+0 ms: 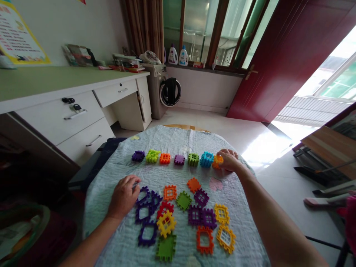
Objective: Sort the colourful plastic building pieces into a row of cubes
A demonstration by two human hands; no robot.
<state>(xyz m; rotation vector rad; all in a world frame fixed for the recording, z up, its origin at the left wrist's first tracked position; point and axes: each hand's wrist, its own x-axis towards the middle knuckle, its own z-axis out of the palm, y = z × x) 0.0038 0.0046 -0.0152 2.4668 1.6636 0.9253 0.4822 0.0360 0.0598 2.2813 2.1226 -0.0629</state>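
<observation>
The right hand (228,159) is pinching the orange block (217,161), needing a light touch beside the blue block (206,159). The left hand (125,194) is resting near purple frames (150,207); its grip I cannot tell

Cloth-covered table (178,139) in front of me, pale blue. Far side: row of seven small blocks, dark purple block (138,156) leftmost, orange-yellow block (217,161) rightmost. Closer to me: loose flat pieces, mixed colors, some touching; yellow piece (167,230) overlaps red piece (161,210).
</observation>
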